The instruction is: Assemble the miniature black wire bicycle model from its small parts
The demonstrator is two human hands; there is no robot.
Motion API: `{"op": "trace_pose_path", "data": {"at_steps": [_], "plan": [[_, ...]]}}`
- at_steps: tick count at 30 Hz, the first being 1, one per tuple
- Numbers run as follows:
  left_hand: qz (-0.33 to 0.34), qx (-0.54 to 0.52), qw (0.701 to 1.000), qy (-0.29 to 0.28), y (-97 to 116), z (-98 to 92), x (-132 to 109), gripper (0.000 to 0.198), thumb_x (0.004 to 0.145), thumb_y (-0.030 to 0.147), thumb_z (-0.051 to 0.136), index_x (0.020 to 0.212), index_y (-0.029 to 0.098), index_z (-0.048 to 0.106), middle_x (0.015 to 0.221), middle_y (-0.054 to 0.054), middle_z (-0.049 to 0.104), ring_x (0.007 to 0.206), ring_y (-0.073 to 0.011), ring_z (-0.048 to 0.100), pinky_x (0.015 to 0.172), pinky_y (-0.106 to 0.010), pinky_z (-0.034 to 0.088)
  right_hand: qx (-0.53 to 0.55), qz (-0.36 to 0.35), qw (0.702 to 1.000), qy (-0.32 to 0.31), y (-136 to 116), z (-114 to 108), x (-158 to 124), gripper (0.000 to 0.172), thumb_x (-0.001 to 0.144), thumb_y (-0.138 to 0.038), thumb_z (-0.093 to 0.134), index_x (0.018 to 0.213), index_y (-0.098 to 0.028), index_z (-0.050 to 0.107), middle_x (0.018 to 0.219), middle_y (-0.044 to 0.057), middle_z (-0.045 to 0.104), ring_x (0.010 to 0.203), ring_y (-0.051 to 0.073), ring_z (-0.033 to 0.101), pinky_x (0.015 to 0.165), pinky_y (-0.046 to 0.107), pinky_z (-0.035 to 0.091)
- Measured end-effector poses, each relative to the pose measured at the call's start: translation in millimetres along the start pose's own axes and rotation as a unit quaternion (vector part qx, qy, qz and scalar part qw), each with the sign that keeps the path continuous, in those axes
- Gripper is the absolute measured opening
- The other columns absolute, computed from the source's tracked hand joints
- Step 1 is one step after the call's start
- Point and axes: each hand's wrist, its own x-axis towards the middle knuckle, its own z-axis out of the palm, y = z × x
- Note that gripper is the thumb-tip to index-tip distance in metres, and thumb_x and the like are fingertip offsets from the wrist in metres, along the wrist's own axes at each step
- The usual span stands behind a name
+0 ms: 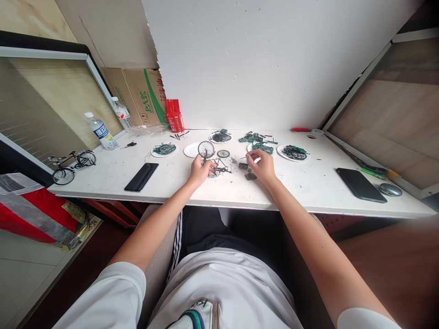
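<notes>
White shirt (pixel 219 292) and dark trousers (pixel 219 228) fill the foreground, with both bare forearms reaching over the near edge of the table (pixel 240 194).

Just past that edge, toward the left end, lies a black phone (pixel 141 176). A second phone (pixel 361 184) and a grey mouse (pixel 390 189) sit toward the right end.

At the middle, the left hand (pixel 200 170) has thumb and fingers pinched on a small spoked wheel (pixel 206 149), held upright above a part-built model bicycle frame (pixel 219 170) that lies flat on the table. The wheel is thin, with a dark tyre and fine silvery spokes. The right hand (pixel 263 165) hovers over loose dark pieces (pixel 248 171). Its fingertips are drawn close, but whether they grip anything I cannot tell.

The wheel is held only by its rim, so it could slip or its spokes could bend under pressure. A forearm sweep could also scatter the loose bits toward the near edge.

Behind the hands lie a loose second wheel (pixel 223 153), paper plates of parts (pixel 294 152) and green pieces (pixel 255 137). A finished model bicycle (pixel 73 165) stands at the far left corner, beside a water bottle (pixel 101 131).
</notes>
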Motion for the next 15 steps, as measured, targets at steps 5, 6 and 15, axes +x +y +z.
{"op": "trace_pose_path", "data": {"at_steps": [5, 6, 15], "plan": [[0.005, 0.014, 1.000, 0.000, -0.2, 0.3, -0.3, 0.027, 0.086, 0.021, 0.063, 0.112, 0.021, 0.057, 0.081, -0.002, 0.078, 0.056, -0.0128, 0.070, 0.057, -0.022, 0.052, 0.001, 0.002, 1.000, -0.002, 0.2, 0.7, 0.2, 0.033, 0.101, -0.051, 0.061, 0.106, -0.021, 0.076, 0.097, 0.011, 0.081, 0.090, 0.027, 0.075, 0.079, 0.040, 0.061], [0.008, 0.015, 1.000, -0.001, -0.3, 0.2, -0.2, 0.027, 0.086, 0.020, 0.062, 0.112, 0.020, 0.058, 0.081, -0.001, 0.078, 0.056, -0.0129, 0.070, 0.056, -0.022, 0.052, 0.001, 0.003, 1.000, -0.003, 0.0, 0.7, 0.1, 0.033, 0.101, -0.050, 0.061, 0.106, -0.021, 0.076, 0.097, 0.012, 0.081, 0.090, 0.027, 0.075, 0.078, 0.040, 0.061], [0.011, 0.021, 1.000, -0.005, -1.2, -0.1, -0.5, 0.028, 0.085, 0.019, 0.063, 0.112, 0.020, 0.059, 0.079, -0.001, 0.077, 0.057, -0.0137, 0.070, 0.059, -0.024, 0.055, 0.005, -0.003, 1.000, -0.016, -3.3, 0.3, -1.2, 0.030, 0.100, -0.048, 0.062, 0.104, -0.021, 0.075, 0.096, 0.011, 0.081, 0.090, 0.027, 0.074, 0.082, 0.040, 0.060]]}}
